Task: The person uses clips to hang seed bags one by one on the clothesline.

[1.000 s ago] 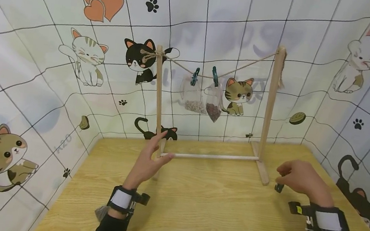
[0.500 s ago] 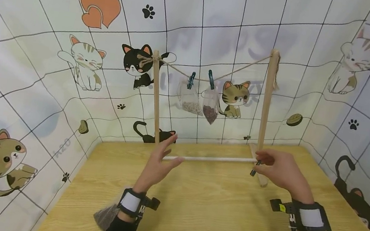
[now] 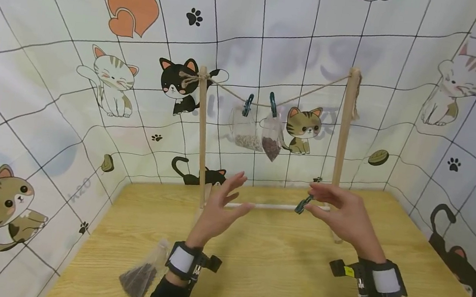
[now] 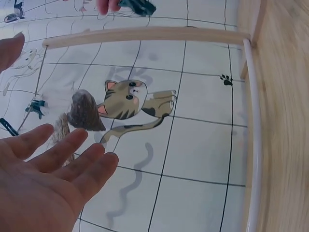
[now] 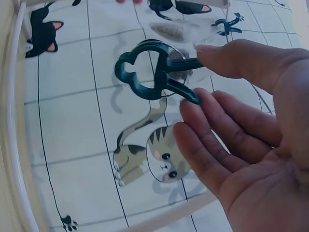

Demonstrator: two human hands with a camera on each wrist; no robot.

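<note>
My right hand (image 3: 343,216) pinches a dark green spring clip (image 5: 145,70) by its two handles, between thumb and fingers. My left hand (image 3: 218,215) is in the air before the rack's left side, fingers spread and holding nothing. Behind both hands a twine line (image 3: 311,96) sags between two wooden posts. Two green clips pin clear bags to it: a bag of pale grains (image 3: 248,137) and, right of it, a bag of dark bits (image 3: 271,145). Another clear bag with dark contents (image 3: 138,280) lies on the table, beside my left wrist.
The rack's left post (image 3: 202,134) and right post (image 3: 345,132) stand near the back of the wooden table (image 3: 276,272). A white rod (image 3: 275,206) joins them low down. Cat-printed cloth (image 3: 99,151) encloses the back and sides.
My right hand has moved left with the clip, from outside the right post to before the rod. My left hand has shifted right, uncovering more of the bag on the table.
</note>
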